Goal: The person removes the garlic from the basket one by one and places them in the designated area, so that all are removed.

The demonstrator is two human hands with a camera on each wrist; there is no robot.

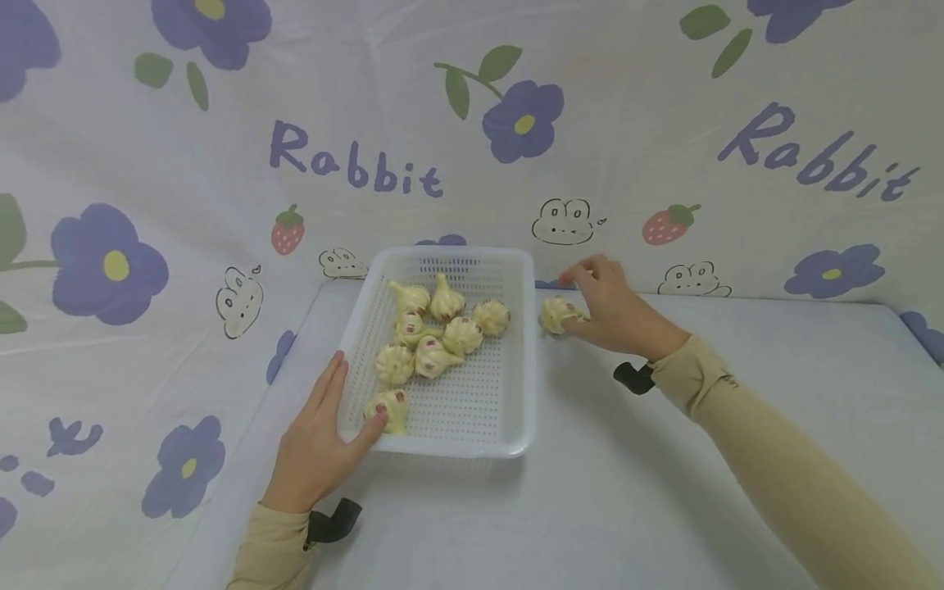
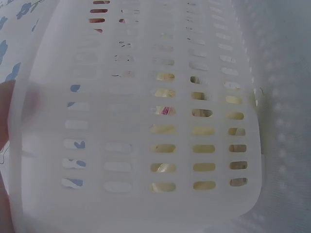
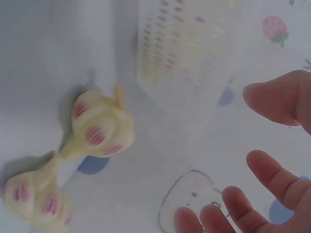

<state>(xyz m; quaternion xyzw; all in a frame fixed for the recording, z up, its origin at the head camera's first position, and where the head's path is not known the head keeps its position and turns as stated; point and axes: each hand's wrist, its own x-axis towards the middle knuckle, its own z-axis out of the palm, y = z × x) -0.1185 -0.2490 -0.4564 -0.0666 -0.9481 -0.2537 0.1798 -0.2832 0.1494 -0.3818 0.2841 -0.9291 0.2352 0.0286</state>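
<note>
A white plastic basket holds several garlic bulbs, pale with purple patches. My left hand grips its near left corner, thumb over the rim and fingers along the outer wall. From the left wrist, the slotted basket wall fills most of the view, with only bits of the hand at the left edge. Right of the basket, my right hand hovers by a loose garlic bulb. In the right wrist view its thumb and fingers are spread with nothing between them, and two bulbs lie below, stem to stem.
A pale cloth covers the table. Behind it hangs a printed sheet with flowers, strawberries and rabbits, meeting the table's back edge just past the basket. Dark wrist cameras stick out near both sleeves.
</note>
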